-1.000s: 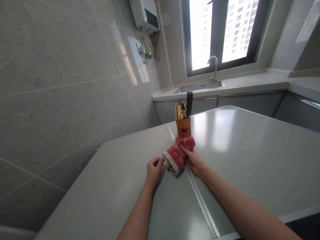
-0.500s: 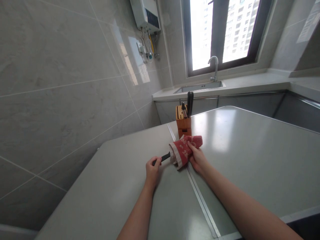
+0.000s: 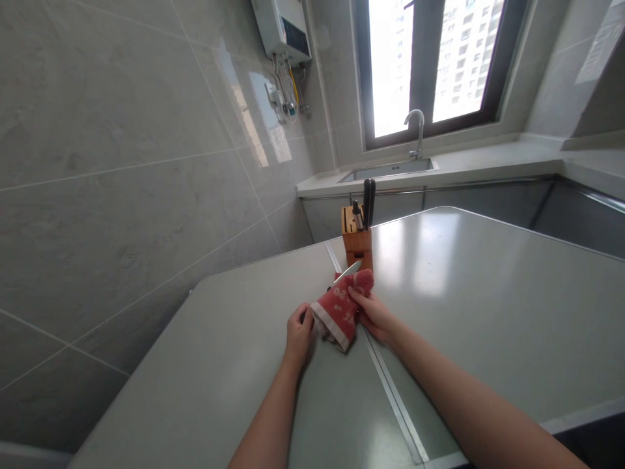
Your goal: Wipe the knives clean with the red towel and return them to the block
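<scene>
My left hand [image 3: 297, 333] is closed round the black handle of a knife [image 3: 347, 272]; most of the handle is hidden in the fist. The steel blade tip pokes out beyond a red patterned cloth [image 3: 340, 307] with a pale border. My right hand [image 3: 374, 316] is pinched on that cloth, which is folded over the middle of the blade. Just behind stands a wooden knife block [image 3: 357, 241] with dark handles sticking up from it. All of this is over a grey-green worktop [image 3: 234, 365].
A metal seam strip [image 3: 390, 397] runs down the worktop. A tiled wall [image 3: 122, 163] rises on the left. At the back are a sink with a curved tap [image 3: 418, 130], a window and a wall-mounted water heater [image 3: 283, 26].
The cloth has slid back along the knife towards my left hand. The handle that showed half a second ago is now covered, and the blade tip has come out past the cloth.
</scene>
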Demonstrator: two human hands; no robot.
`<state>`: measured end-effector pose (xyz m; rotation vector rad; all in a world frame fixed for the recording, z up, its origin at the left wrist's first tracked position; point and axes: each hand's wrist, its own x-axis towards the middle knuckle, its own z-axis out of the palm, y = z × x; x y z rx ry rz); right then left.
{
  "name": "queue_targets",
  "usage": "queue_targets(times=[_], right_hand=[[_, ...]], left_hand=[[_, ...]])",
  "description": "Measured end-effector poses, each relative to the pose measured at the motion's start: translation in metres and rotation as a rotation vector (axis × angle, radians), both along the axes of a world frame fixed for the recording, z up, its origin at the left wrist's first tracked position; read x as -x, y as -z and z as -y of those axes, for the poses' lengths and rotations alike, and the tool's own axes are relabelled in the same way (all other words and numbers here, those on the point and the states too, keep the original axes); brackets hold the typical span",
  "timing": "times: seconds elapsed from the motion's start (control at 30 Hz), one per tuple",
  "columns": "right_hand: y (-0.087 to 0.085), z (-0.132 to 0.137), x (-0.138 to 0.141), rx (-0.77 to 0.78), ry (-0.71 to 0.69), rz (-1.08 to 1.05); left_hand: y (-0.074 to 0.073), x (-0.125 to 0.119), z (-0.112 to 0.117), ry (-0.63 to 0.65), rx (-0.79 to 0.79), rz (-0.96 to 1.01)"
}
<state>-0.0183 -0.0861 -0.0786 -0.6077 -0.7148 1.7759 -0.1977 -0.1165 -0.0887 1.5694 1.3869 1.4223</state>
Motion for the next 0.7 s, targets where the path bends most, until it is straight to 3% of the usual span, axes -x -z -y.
queue_targets(times=[0.13, 0.4, 0.53, 0.7], right_hand=[[0.002, 0.007, 0.005, -0.061, -0.084, 0.077], [0.008, 0.010, 0.008, -0.119, -0.107, 0.129], [0.006, 0.008, 0.006, -0.108, -0.051, 0.095], [0.005, 0.007, 0.004, -0.072, -0.078, -0.005]], left_hand=[[-0.003, -0.005, 0.002, 0.065, -0.006, -0.030], [-0.001, -0.009, 0.002, 0.165, -0.007, -0.137], [-0.003, -0.010, 0.003, 0.179, -0.024, -0.164], [-0.008, -0.013, 0.006, 0.176, -0.065, -0.206]])
